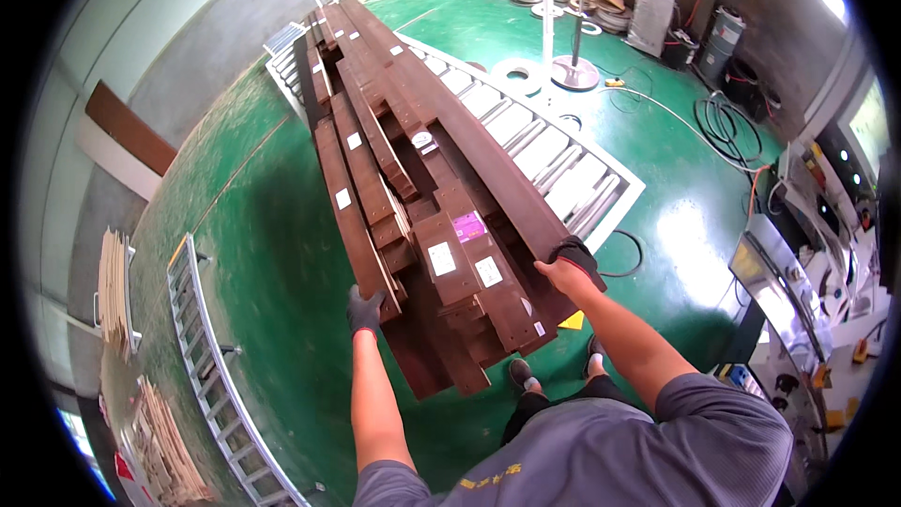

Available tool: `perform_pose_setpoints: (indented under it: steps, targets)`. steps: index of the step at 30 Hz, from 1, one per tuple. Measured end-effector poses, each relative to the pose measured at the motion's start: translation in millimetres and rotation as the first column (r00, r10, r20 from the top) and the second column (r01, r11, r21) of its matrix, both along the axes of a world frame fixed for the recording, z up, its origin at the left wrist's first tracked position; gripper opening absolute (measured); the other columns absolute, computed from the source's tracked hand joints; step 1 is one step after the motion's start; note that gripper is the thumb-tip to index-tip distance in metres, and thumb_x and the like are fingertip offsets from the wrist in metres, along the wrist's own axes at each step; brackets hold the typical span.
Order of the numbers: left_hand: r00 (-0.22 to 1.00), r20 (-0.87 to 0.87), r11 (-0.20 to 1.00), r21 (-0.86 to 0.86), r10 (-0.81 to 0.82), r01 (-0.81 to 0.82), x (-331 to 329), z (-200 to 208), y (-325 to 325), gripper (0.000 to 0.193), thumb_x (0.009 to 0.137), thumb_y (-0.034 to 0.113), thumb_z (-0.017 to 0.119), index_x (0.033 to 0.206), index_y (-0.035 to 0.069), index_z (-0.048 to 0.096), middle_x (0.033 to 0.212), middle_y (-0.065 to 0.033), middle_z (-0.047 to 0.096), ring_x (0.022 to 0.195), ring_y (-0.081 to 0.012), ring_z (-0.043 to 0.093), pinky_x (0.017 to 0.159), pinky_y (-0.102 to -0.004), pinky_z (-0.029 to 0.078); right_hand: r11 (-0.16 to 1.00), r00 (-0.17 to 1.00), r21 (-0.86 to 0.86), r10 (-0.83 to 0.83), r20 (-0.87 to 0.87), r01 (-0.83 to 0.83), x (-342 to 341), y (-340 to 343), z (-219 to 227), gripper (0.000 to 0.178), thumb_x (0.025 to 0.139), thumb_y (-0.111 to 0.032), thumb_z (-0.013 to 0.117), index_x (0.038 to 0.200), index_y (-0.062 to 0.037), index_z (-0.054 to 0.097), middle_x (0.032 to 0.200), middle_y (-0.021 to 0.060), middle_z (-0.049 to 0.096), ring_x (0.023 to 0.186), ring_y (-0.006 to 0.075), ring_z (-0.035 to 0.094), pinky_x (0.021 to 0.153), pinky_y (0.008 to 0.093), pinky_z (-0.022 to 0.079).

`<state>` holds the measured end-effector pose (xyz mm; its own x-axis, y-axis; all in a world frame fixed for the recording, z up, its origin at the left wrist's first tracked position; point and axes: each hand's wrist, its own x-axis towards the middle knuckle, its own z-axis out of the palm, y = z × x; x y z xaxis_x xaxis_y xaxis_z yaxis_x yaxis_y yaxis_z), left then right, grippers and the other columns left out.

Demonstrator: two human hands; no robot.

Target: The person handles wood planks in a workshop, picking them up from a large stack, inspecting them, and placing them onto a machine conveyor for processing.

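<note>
A long stack of dark brown boards (450, 197) lies in front of me on a roller conveyor (535, 145), with white labels and a purple label on top. My left hand (364, 308), in a dark glove, is closed at the near end of the leftmost narrow board (343, 195). On the other side, my right hand (570, 268) wears a black and red glove that leaves the thumb bare. It grips the near end of the long right-hand board (483, 164). The undersides of both boards are hidden, along with the fingers beneath them.
A metal ladder-like roller frame (211, 385) stands to the left, near stacked pale wooden strips (169, 441). Beyond the conveyor are a standing fan (574, 73), coiled black hose (730, 130) and edging rolls (601, 14). A machine (784, 282) occupies the right side.
</note>
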<state>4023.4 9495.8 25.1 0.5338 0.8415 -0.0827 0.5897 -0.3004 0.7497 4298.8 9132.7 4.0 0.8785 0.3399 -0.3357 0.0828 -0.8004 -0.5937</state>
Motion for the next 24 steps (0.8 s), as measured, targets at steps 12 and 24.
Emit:
perform_pose_setpoints:
  steps: [12,24]
  targets:
    - [0.849,0.474,0.955,-0.047,-0.236,0.292,86.0,129.1,-235.9,0.024,0.090,0.014,0.059,0.110,0.001,0.057,0.108,-0.0079,0.058,0.100,-0.0161,0.055,0.090,-0.0293,0.043,0.913,0.992,0.399,-0.118,0.054,0.087,-109.4,-167.4,40.2,0.040,0.070,-0.030,0.072,0.092,0.0018,0.060,0.086,0.0167,0.062,0.078,0.0268,0.060,0.075,0.0372,0.048]
    - [0.816,0.521,0.011,-0.844,0.249,0.536,257.1,73.3,-325.6,0.036,0.086,0.037,0.061,0.114,0.014,0.057,0.111,-0.0037,0.060,0.102,-0.0205,0.056,0.080,-0.0306,0.047,0.635,0.787,0.507,-0.596,-0.160,0.584,-281.7,-481.1,189.2,0.082,0.054,0.008,0.064,0.131,-0.0097,0.041,0.115,0.0025,0.047,0.108,0.0147,0.048,0.091,0.0286,0.043]
